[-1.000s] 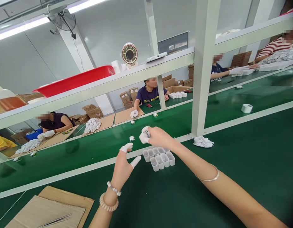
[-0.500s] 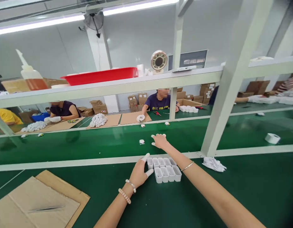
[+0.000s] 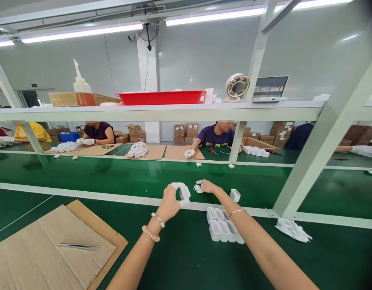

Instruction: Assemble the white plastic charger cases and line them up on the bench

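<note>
While the green conveyor belt (image 3: 113, 175) stretches across in front of me, open-topped cups (image 3: 215, 235) stand grouped on the bench (image 3: 174, 259), partly hidden by my right forearm (image 3: 255, 239); my left hand (image 3: 170, 202) pinches a hollow white cup (image 3: 185, 191), which an uneven squeeze could make slip from the finger cots (image 3: 183, 202). My right hand (image 3: 208, 186) has its fingertips at a small white-topped part (image 3: 198, 188) on the belt; I cannot tell whether they grasp it; a careless nudge could send it sliding.

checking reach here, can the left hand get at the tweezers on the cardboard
Probably yes: nothing covers the tweezers, though the left hand holds a white cup, so its fingers aren't free.
</note>
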`<action>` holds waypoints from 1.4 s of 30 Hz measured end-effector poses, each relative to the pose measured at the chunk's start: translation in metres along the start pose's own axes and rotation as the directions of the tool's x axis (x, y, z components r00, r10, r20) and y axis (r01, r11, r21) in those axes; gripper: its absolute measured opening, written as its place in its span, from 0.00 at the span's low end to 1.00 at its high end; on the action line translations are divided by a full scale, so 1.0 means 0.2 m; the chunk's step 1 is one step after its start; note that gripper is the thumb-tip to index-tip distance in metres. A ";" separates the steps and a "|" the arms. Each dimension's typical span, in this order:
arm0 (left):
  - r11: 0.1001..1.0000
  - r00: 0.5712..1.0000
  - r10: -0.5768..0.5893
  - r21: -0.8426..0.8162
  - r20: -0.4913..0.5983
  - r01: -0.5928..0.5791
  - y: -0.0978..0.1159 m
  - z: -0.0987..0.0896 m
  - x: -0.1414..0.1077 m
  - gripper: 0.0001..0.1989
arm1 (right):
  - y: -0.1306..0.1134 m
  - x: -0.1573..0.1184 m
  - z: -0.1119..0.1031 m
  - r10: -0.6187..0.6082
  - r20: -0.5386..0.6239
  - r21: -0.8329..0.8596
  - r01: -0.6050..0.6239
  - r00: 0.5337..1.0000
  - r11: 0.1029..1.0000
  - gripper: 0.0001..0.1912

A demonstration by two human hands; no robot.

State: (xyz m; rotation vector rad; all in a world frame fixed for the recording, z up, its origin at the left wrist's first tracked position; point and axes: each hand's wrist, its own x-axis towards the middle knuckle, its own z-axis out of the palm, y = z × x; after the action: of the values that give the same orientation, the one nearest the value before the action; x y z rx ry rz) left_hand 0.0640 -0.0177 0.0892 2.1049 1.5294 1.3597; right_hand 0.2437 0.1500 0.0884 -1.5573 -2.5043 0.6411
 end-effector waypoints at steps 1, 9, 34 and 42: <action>1.000 1.000 0.014 -0.006 -0.018 -0.014 0.03 -0.07 0.01 0.14 | -0.01 -0.03 -0.01 -0.013 0.005 0.053 0.012 1.000 0.999 0.14; 0.992 0.992 0.124 0.028 -0.024 -0.124 0.32 -0.39 -0.05 0.21 | -0.09 -0.19 -0.05 -0.111 -0.126 0.487 0.158 0.986 0.859 0.13; 0.824 0.928 0.354 0.432 0.112 -0.367 0.56 -0.36 -0.24 0.26 | -0.38 -1.16 -0.20 -0.479 -0.330 0.611 0.571 0.813 0.548 0.23; 0.792 0.912 0.399 0.467 0.093 -0.394 0.58 -0.38 -0.24 0.26 | -0.36 -1.17 -0.16 -0.570 -0.531 0.264 0.761 0.628 0.592 0.23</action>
State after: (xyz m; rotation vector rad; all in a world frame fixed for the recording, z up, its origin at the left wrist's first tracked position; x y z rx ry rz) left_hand 0.0793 -0.1345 0.1769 2.8657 1.6159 1.1872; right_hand 0.3019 -0.0734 0.1751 -0.3966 -2.1372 0.6421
